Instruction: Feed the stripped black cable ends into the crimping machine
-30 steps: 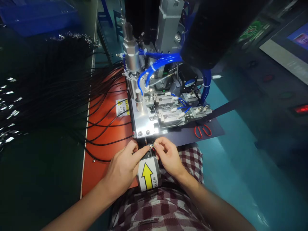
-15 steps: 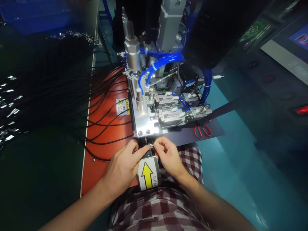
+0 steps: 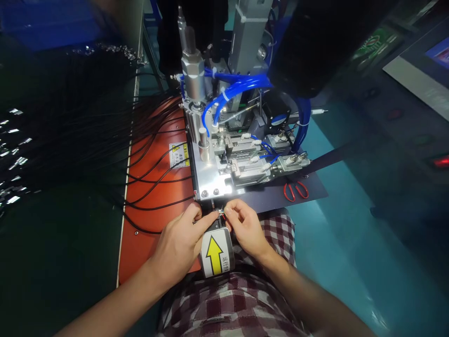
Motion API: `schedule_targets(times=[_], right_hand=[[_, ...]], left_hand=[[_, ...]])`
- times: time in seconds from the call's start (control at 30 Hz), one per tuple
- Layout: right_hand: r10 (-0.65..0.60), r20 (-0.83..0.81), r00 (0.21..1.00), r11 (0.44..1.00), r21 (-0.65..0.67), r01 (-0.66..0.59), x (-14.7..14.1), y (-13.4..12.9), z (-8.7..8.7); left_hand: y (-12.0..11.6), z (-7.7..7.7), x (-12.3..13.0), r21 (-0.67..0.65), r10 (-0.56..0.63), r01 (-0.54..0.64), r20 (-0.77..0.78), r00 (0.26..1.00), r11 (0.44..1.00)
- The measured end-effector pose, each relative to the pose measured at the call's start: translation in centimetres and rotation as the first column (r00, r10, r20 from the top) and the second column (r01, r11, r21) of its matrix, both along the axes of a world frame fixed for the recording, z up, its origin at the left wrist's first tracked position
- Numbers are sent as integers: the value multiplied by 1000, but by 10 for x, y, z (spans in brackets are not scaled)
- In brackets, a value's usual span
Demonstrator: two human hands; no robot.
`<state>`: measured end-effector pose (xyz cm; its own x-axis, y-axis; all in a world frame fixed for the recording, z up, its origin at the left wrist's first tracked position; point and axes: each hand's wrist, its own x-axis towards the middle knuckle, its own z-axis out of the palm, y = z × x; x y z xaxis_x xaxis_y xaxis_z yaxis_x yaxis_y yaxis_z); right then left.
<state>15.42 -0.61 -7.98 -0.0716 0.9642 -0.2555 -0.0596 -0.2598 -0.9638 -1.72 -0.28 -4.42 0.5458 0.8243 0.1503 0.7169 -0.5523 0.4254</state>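
Note:
My left hand is closed at the front edge of the machine, with a black cable running under it. Its index fingertip presses beside a small metal piece with thin coloured wires. From the other side, my right hand pinches the fine wire ends between thumb and index finger. Both hands are over a narrow black feed track that leads to the metal machine. Just below them is a white guard with a yellow arrow. My fingers hide most of the small piece.
An orange-red tabletop lies left of the machine, crossed by several black cables. A large bundle of cables spreads at far left. Red-handled scissors lie to the right on a dark plate. Blue air tubes arch over the machine.
The hands and the small wired piece stay almost in place. The camera view shifts very slightly.

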Motion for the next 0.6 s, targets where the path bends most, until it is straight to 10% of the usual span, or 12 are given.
schedule_targets(times=[0.4, 0.6], right_hand=[[-8, 96, 995, 1000, -18, 10, -3, -2, 3], [-106, 422, 901, 974, 225, 9, -4, -4, 5]], left_hand=[[0, 0, 0, -6, 1, -2, -28, 1000, 1000], [-1, 0, 2, 34, 9, -7, -87, 996, 999]])
